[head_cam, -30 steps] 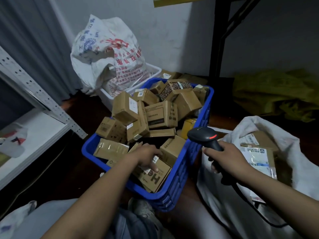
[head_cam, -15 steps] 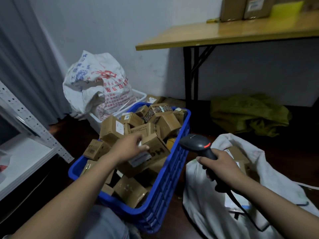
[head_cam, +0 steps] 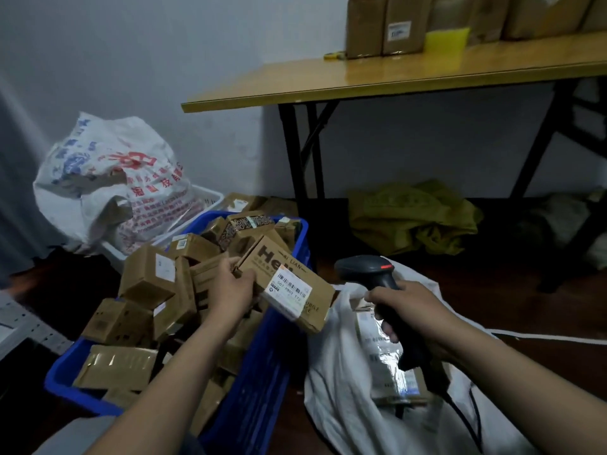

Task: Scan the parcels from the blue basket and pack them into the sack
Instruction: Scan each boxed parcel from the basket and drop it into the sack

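1. Cardboard first: you hold one parcel (head_cam: 289,284) in your left hand (head_cam: 230,290). Your fingers and thumb curl round its left end, and its one white barcode label (head_cam: 290,290) faces up at you.
2. That parcel hangs above the right rim of the one blue basket (head_cam: 262,372). Its right end juts out toward the sack (head_cam: 338,389).
3. Your right hand (head_cam: 407,307) grips the handle of the one black scanner (head_cam: 371,274). The scanner's head sits just right of the parcel, near it but apart, with one red light lit on top.
4. The basket is heaped with brown parcels (head_cam: 147,280). More than ten show, but the pile hides the rest, so you cannot get an exact count.
5. The one white sack lies open just right of the basket, below your right hand. One labelled packet (head_cam: 384,349) shows inside it. I cannot tell whether more lie beneath.
6. Behind the basket to the left, one white tub (head_cam: 210,197) holds one printed bag (head_cam: 108,178).
7. One wooden table (head_cam: 361,80) stands at the back wall. It carries a row of boxes (head_cam: 400,24), at least four, cut off by the top edge.
8. One crumpled green cloth (head_cam: 410,218) lies on the floor under the table.
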